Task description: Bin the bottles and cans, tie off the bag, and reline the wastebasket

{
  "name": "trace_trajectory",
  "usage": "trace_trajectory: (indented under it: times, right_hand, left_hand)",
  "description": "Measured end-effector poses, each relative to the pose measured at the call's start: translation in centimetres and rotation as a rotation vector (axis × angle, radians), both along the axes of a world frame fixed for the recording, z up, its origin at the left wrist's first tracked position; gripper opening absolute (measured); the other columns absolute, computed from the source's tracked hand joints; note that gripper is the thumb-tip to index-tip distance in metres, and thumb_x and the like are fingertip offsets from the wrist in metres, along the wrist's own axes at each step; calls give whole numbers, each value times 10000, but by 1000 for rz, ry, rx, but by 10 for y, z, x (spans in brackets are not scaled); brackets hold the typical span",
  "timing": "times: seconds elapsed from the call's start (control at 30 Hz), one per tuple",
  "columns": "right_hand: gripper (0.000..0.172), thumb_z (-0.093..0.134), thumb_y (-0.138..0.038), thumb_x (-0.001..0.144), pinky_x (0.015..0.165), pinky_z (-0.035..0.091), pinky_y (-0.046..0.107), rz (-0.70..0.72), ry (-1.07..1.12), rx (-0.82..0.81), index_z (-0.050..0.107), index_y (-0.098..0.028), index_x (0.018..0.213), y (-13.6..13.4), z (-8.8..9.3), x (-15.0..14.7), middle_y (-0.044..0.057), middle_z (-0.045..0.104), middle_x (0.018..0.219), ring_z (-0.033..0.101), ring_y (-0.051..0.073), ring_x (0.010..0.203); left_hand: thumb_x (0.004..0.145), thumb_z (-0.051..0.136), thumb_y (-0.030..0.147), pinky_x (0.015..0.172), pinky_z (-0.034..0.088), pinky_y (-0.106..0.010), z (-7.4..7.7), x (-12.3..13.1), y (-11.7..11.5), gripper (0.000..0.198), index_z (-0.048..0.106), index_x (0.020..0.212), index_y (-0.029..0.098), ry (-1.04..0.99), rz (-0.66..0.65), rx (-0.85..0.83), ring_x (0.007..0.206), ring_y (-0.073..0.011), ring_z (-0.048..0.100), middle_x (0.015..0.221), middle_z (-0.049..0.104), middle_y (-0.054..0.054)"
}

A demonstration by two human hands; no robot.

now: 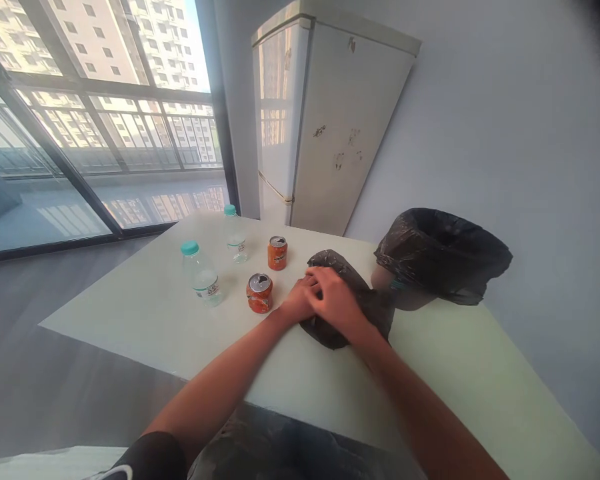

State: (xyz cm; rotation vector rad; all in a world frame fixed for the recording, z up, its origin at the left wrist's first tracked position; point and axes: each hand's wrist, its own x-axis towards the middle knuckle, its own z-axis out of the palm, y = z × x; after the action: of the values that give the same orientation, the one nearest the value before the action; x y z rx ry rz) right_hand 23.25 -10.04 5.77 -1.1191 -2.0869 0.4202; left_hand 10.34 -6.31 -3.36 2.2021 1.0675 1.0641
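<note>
From where I stand, two bare forearms reach over the pale table (pixel 480 380), and the right hand (pixel 336 299) lies partly across the left hand (pixel 299 303), both on a crumpled black plastic bag (pixel 379 312). I'd guess they overlap so that one backs the other, bearing down on that slack film to keep it from sliding or springing open. The right fingers are bent over the left hand; the left ones are mostly covered, and I cannot tell whether either hand pinches the plastic or merely presses on it. The bag lies beneath the fingers, spreading out past them on the near side, the far side and toward the right. Just left of the hands stands a dented orange can (pixel 259 294), with a second orange can (pixel 277 255) behind it, both upright, and two clear capped bottles (pixel 203 279) farther left, perhaps set there to leave the hands elbow room. Right of the bag, a bin (pixel 414 299) wears a black liner (pixel 405 252) folded over its rim, presumably so it stays put. Beyond the table rises a scuffed fridge (pixel 353 143).
</note>
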Motion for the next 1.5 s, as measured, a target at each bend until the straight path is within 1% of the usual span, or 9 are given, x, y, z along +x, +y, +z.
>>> trace_trajectory:
  times: [0.17,0.37,0.5,0.6,0.7,0.87,1.03,1.23,1.5]
  right_hand:
    - [64,670,-246,859,757,513,385,-188,-216,-281,721,-208,854,1,-3,70,99,762,884,691,276,822]
    - [175,668,-338,910,624,463,278,456,-72,-610,757,-199,850,-18,7,94,8,726,757,631,173,681]
    - [353,589,-509,988,607,477,289,43,416,-401,746,-193,988,-9,2,111,47,734,800,614,168,642]
    - [311,621,-477,968,742,512,323,-219,397,-125,748,-208,1059,4,-18,114,62,752,894,623,182,724]
    - [388,592,-497,975,843,509,341,-176,254,-132,740,-227,1210,16,-41,114,66,766,1033,653,203,840]
    - [551,471,-627,1004,649,439,302,-158,211,-359,757,-171,890,29,-63,124,-12,577,527,534,169,544]
    - [615,547,-583,993,611,384,270,-99,196,-362,576,-222,1490,32,-68,130,-78,545,553,465,154,528]
    - [268,678,-420,912,680,382,281,-56,113,-201,799,-181,905,37,-71,126,8,630,711,500,149,656]
    - [374,696,-528,895,701,470,300,305,280,-372,798,-179,986,13,-47,117,57,711,886,589,164,725]
  left_hand:
    - [768,473,15,1140,473,-459,17,-8,-2,490,654,1183,200,39,-4,18,1247,-267,572,1293,632,-118]
    - [976,422,206,1080,495,-424,17,-12,5,285,636,1163,205,12,42,-31,1155,-246,604,1196,643,-100]
    - [981,555,320,927,545,-358,15,-10,5,191,653,1110,218,-1,31,-108,962,-204,667,1085,679,-57]
    - [936,555,217,864,538,-326,16,-11,3,184,678,1073,219,7,-55,-91,888,-181,665,1030,684,-41]
    - [918,487,157,853,525,-322,20,-16,1,234,710,966,209,-21,-95,-42,914,-190,658,1004,687,-57]
    - [947,499,233,826,516,-325,29,-21,-4,245,648,756,196,-155,-8,-9,889,-197,643,963,680,-71]
    - [1007,534,441,777,501,-322,34,-19,-9,388,618,719,195,-191,2,-26,858,-199,626,969,673,-81]
    - [1016,514,437,888,517,-370,34,-16,-9,344,669,837,189,-329,-186,-176,936,-227,662,986,701,-90]
    - [990,556,615,1052,502,-410,43,-7,-19,452,681,1113,198,-434,-213,-297,1199,-282,635,1218,698,-117]
